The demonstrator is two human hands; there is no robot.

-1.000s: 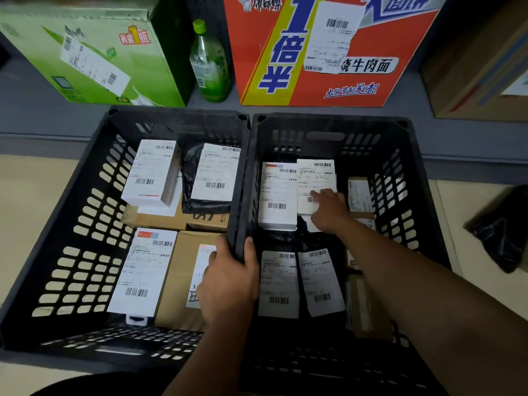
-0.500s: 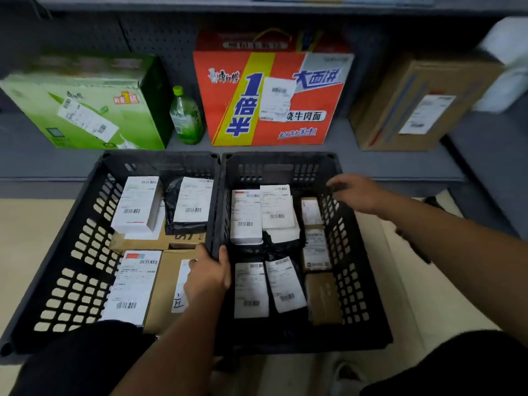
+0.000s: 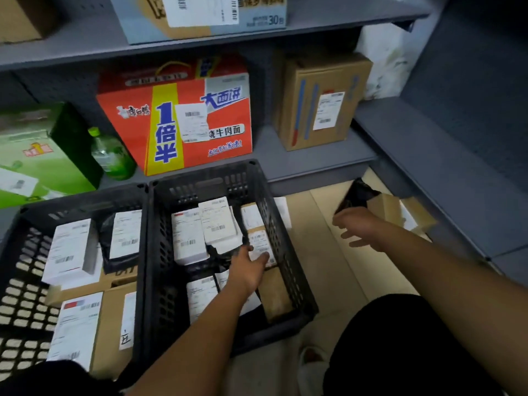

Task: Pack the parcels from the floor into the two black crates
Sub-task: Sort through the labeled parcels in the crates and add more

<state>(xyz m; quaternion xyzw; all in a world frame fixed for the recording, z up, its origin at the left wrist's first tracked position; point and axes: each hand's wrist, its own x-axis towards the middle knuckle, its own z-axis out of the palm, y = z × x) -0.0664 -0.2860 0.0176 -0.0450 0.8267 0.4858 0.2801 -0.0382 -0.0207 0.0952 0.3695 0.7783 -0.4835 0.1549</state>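
Holding parcels [image 3: 71, 250], two black crates [image 3: 85, 202] [image 3: 285, 252] stand side by side

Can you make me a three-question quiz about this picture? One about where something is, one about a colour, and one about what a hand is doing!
1. Where is the left hand?
A. in the left crate
B. over the right crate
C. up by the boxes

2. What colour is the bottle on the shelf?
A. red
B. blue
C. green

3. What is the right hand doing?
A. it is open and holds nothing
B. it grips a bottle
C. it is curled in a fist

Answers:
1 B, its fingers lie above the parcels in that crate.
2 C, it is green and stands beside the red box.
3 A, its fingers are spread, near the brown parcel on the floor.
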